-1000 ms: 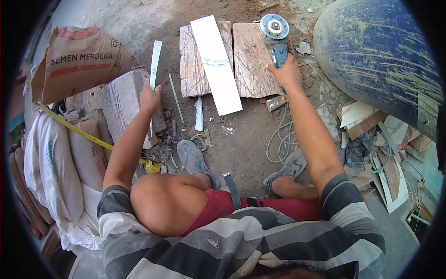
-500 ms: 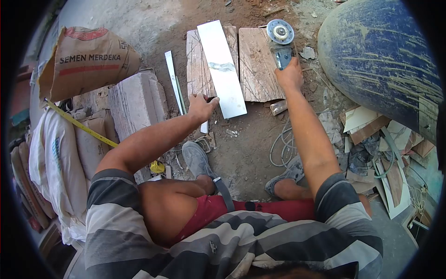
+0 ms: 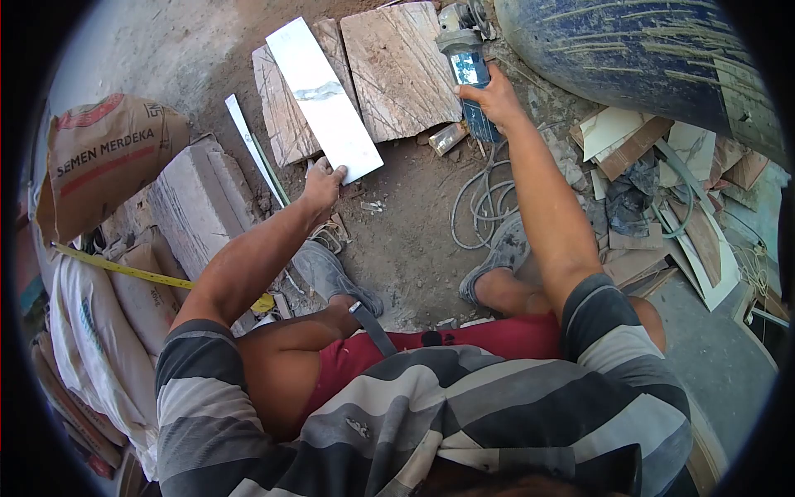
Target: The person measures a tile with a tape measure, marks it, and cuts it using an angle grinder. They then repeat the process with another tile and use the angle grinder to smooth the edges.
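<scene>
My right hand (image 3: 494, 101) is wrapped round the blue body of an angle grinder (image 3: 468, 73), whose disc (image 3: 479, 15) is seen nearly edge-on at the top. A long white tile strip (image 3: 330, 108) with a grey marbled patch lies slanted across two rough stone slabs (image 3: 399, 70). At the strip's near left corner, my left hand (image 3: 321, 184) has its fingers curled and pinched on the edge. Just left of that hand, a narrow white offcut (image 3: 248, 141) lies on the ground.
A paper cement bag (image 3: 112, 157), a pale block (image 3: 203, 186) and a yellow tape measure (image 3: 124, 267) are on the left. A grey cable (image 3: 476, 199) coils between my feet. On the right are a blue drum (image 3: 629, 50) and broken tile pieces (image 3: 704, 248).
The grinder has turned, so its disc no longer faces me and more of its body shows. My left hand has closed on the tile strip's corner. The whole view has shifted.
</scene>
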Tool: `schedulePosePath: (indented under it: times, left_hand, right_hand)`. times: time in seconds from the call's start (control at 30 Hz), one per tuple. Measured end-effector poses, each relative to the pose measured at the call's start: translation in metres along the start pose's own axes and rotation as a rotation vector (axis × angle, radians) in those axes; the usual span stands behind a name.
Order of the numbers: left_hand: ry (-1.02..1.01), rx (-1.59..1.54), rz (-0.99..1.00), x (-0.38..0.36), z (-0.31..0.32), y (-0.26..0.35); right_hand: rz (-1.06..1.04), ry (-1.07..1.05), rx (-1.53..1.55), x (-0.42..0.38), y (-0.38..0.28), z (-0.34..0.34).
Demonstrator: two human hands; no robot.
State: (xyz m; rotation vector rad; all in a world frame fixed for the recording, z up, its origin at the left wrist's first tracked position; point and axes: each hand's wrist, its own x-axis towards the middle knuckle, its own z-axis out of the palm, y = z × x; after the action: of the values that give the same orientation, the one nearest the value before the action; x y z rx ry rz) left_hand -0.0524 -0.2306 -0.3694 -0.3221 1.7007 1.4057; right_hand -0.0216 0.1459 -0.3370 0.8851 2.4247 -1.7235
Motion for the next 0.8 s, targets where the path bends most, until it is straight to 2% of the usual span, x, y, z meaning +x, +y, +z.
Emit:
schedulePosePath:
  times: [0.03,0.1,0.17,0.23,0.27,0.3,0.33,0.4,0.43,0.47,0.53,0.57,0.63,0.67,0.7,0.8]
  left_hand:
    - [-0.030,-0.025,0.012,-0.005,-0.009,0.004]
    - [-0.025,-0.025,-0.016,-0.025,-0.028,0.015]
    - [-0.062,0.149,-0.083,-0.046,-0.050,0.037]
    - [-0.222,0.216,0.013,-0.035,-0.087,0.034]
    - [-0.243,0.283,0.064,-0.043,-0.088,0.058]
    - [-0.273,0.345,0.016,-0.020,-0.115,0.054]
    - [-0.292,0.493,-0.019,-0.018,-0.118,0.079]
    - [-0.397,0.665,0.070,0.020,-0.145,0.087]
    - [-0.482,0.735,0.108,0.034,-0.150,0.096]
    - [-0.473,0.728,0.123,0.048,-0.149,0.102]
    - [-0.485,0.950,0.023,0.069,-0.138,0.111]
    - [-0.491,0.948,0.036,0.077,-0.135,0.115]
    - [-0.396,1.019,0.015,0.085,-0.128,0.128]
    - [-0.339,1.064,0.119,0.089,-0.127,0.133]
    - [-0.338,1.064,0.124,0.089,-0.124,0.141]
    - [0.010,1.302,0.309,0.085,-0.112,0.160]
  right_hand:
    - [0.037,0.005,0.166,-0.020,-0.004,-0.003]
    - [-0.043,0.088,0.138,-0.040,-0.001,-0.008]
    - [-0.052,0.148,0.250,-0.057,0.025,-0.013]
    - [0.021,0.156,0.249,-0.071,0.020,-0.023]
    - [-0.023,0.167,0.291,-0.075,0.021,-0.027]
    - [-0.074,0.177,0.332,-0.077,0.019,-0.031]
    - [-0.076,0.184,0.323,-0.080,0.014,-0.034]
    - [-0.083,0.188,0.347,-0.082,0.014,-0.034]
    - [-0.082,0.192,0.374,-0.083,0.011,-0.033]
    - [-0.082,0.193,0.379,-0.084,0.005,-0.032]
    - [-0.085,0.204,0.342,-0.088,0.001,-0.029]
    - [-0.078,0.218,0.312,-0.089,0.000,-0.028]
    - [-0.092,0.224,0.292,-0.091,0.001,-0.028]
    - [-0.068,0.219,0.263,-0.092,0.002,-0.027]
    - [-0.045,0.212,0.235,-0.091,0.000,-0.025]
    - [-0.054,0.218,0.180,-0.089,0.000,-0.021]
